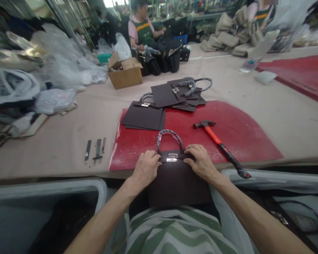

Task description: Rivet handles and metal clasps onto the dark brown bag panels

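While hammer (219, 143) lies nearby (R side), L fingers (155, 157) & R fingers (192, 150) pinch dk bag panel (178, 185).

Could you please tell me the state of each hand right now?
Left hand: closed, gripping the dark bag panel near its upper left.
Right hand: closed, gripping the same panel near its upper right.

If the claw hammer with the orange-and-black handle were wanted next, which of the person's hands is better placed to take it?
Right hand, most likely: the hammer lies on that side, close by. The left hand is farther off, and both hands grip the flat, dark brown bag panel.
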A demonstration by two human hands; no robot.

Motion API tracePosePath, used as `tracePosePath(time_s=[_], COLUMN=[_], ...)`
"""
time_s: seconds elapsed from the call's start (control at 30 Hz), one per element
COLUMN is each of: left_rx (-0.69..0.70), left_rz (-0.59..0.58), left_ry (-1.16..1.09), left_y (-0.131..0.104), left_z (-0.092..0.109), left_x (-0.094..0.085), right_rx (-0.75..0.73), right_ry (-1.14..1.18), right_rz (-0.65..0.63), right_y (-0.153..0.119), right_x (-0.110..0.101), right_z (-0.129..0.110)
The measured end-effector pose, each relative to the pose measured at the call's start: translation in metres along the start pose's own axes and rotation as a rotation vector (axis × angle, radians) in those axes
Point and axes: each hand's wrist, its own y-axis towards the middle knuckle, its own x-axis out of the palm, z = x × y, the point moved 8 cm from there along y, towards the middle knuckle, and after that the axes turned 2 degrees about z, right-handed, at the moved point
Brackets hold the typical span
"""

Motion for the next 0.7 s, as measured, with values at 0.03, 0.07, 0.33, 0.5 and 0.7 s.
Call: tracePosePath(time_s=[0.03,0.07,0.33,0.5,0.7], left_rx=[-0.024,-0.051,-0.131,-0.099,-0.342], left_rz=[-0.001,0.005,0.071,0.319,0.475], left_ry=[0.023,0.037,-0.087,-0.063,0.069], left_y=[0.001,0.002,0.007,-0.003,-0.008], left_z=[0.002,0.001,-0.008,-0.012,-0.017], left_x=[0.004,0.007,0.005,0.003,0.006], right_rx=[0.001,0.007,0.058,0.106,0.151], right_ry=[0.005,0.006,0.029,-0.022,-0.118], right_rz=[0.0,0.006,0.094,0.236,0.304], right_y=[0.001,0.001,0.003,-0.001,0.0], right_x=[0.001,0.002,0.004,0.004,0.009], right_z=[0.0,0.001,0.006,0.006,0.008])
